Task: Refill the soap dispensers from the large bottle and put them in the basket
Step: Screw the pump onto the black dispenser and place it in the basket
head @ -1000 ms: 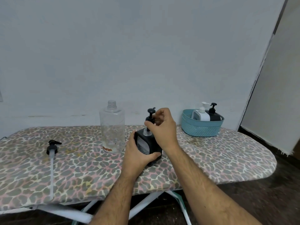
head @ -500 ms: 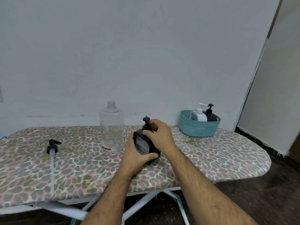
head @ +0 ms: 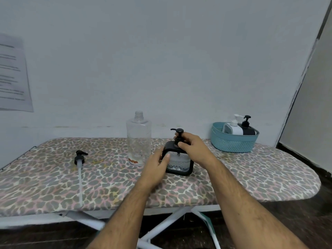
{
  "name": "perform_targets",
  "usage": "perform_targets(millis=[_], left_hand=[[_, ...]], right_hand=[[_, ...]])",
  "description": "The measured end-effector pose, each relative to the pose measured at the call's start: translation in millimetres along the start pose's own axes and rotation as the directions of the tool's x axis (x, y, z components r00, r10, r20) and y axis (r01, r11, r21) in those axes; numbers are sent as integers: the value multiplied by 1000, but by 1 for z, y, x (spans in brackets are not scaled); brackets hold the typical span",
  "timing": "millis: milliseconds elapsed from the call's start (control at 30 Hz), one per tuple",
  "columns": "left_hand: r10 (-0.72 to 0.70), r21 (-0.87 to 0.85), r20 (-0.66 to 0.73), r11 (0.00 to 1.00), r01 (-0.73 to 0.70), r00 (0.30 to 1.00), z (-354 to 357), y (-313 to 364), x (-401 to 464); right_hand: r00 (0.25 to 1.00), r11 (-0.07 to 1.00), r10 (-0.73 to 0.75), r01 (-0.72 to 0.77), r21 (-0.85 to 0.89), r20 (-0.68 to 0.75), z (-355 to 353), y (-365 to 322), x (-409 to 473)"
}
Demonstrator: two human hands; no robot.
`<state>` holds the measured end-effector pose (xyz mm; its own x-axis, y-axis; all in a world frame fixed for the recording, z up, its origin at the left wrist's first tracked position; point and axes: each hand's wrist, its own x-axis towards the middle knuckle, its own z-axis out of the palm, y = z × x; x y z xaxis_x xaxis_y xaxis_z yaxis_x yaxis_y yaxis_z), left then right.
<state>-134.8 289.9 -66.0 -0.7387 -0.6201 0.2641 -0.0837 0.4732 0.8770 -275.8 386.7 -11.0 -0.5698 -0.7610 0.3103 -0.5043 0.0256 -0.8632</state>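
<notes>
Fingers of our right hand (head: 193, 148) pinch the square black-framed soap dispenser's (head: 178, 161) pump collar; our left hand (head: 157, 165) grips its nine-o'clock side.

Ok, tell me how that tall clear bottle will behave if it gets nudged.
The tall clear bottle looks nearly empty, with only a trace at the bottom, so it is probably light. Tall, narrow and standing on the padded ironing board, it would likely tip rather than slide. Its neck is uncapped, but little seems left to spill.
</notes>
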Motion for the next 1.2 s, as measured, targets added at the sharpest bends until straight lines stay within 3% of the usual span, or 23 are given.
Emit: perform_targets(millis=[100, 233, 333, 667, 767, 933, 1100, 1200], left_hand=[[-10, -60, -1, 998, 10, 1000, -7, 7, 14], [10, -21, 90, 1000, -8, 996, -3, 18, 31], [11, -19, 81, 1000, -10, 997, -3, 18, 35], [-26, -147, -6, 989, 24, 1000, -3, 5, 26], [-37, -173, 3, 984, 37, 999, -3, 3, 25], [-32, -191, 6, 981, 33, 999, -6, 4, 27], [-32, -215, -3, 976, 30, 999, -5, 0, 28], [-26, -233, -8, 972, 23, 1000, -5, -1, 29]], right_hand=[[1000, 999, -7, 6, 33, 24, 2, 1, -1], [999, 998, -33, 32, 47, 20, 1, -1, -1], [999, 999, -42, 42, 22, -11, 0, 0, 1], [949, 999, 8, 4, 37, -316, 20, 4, -6], [958, 998, 21, -3, 63, -286, 20, 7, -6], [973, 954, 105, -41, 297, -204, 13, 9, 3], [994, 953, 46, -12, 304, -103, 11, 9, 4], [990, 964, -25, 60, 260, -137, 16, 13, 3]])
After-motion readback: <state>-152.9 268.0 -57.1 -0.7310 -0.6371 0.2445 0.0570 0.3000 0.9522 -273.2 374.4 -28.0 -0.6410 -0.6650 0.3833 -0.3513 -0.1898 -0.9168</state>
